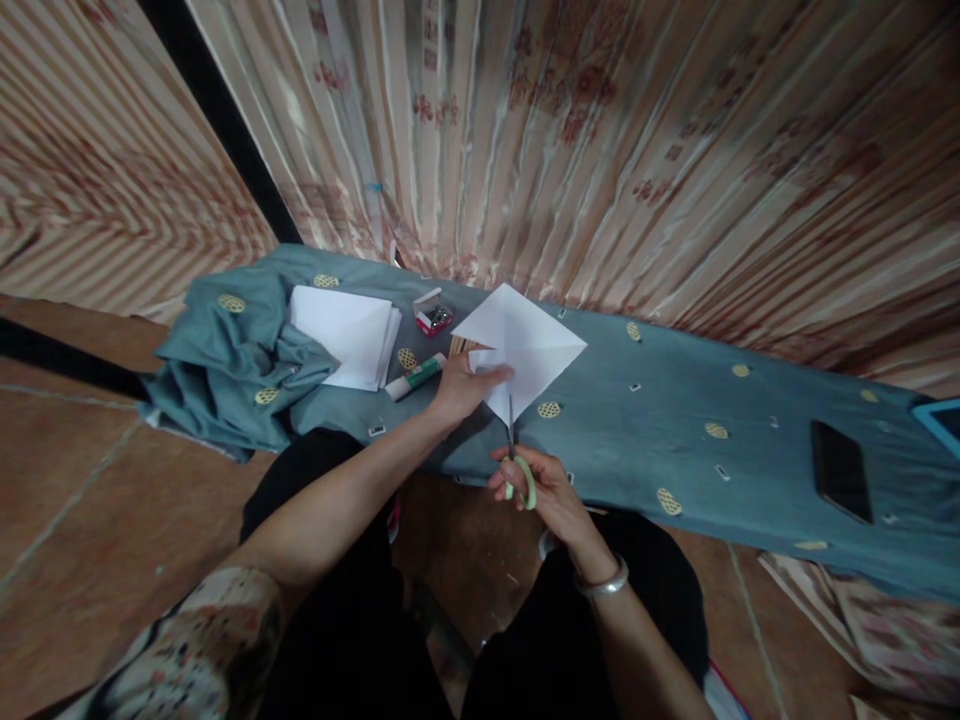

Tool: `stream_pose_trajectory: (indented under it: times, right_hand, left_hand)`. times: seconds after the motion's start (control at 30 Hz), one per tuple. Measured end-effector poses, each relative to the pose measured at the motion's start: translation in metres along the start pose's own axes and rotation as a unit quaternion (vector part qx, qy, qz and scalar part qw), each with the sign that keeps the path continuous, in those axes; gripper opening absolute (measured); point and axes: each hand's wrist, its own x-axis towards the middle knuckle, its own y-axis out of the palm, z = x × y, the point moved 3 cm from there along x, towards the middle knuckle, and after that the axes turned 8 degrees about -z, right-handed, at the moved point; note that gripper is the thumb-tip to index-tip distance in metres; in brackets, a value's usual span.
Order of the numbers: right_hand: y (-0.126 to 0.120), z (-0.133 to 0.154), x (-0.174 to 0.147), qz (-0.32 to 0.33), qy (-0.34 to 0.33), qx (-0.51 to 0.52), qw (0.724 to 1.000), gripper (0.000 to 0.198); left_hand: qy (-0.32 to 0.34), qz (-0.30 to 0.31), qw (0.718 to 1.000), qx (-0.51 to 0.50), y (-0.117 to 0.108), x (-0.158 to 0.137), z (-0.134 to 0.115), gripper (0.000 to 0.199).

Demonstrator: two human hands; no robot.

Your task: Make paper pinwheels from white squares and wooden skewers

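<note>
A square sheet of white paper (536, 340) lies turned cornerwise over the cloth, with fold creases across it and a slit at its left corner. My left hand (469, 385) grips the paper at its left side, thumb on top. In my right hand (544, 485) is a pair of scissors (527, 488) with pale green handles. Their blades reach up into the paper's near corner. How far apart the blades stand is hard to make out. Just left of my left hand lies a green and white glue stick (417, 377).
A stack of white paper (341, 335) sits at the left beside bunched cloth (225, 350). Behind the glue stick stands an open small red and white box (433, 315) with metal bits. A dark phone (841, 470) lies at the right, near a blue-edged object (937, 420). A curtain (525, 140) hangs behind.
</note>
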Motion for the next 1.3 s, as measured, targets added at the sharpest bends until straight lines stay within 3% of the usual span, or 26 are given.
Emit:
stream_pose_trajectory:
  times: [0.93, 1.3]
  right_hand:
    - [-0.001, -0.011, 0.003, -0.025, 0.006, 0.016, 1.0, 0.047]
    - [-0.002, -0.008, 0.003, -0.037, -0.015, 0.004, 0.999, 0.045]
  left_hand:
    - [0.001, -0.014, 0.999, -0.038, -0.002, 0.006, 0.008, 0.029]
    - [-0.015, -0.007, 1.0, -0.002, 0.002, -0.002, 0.002, 0.029]
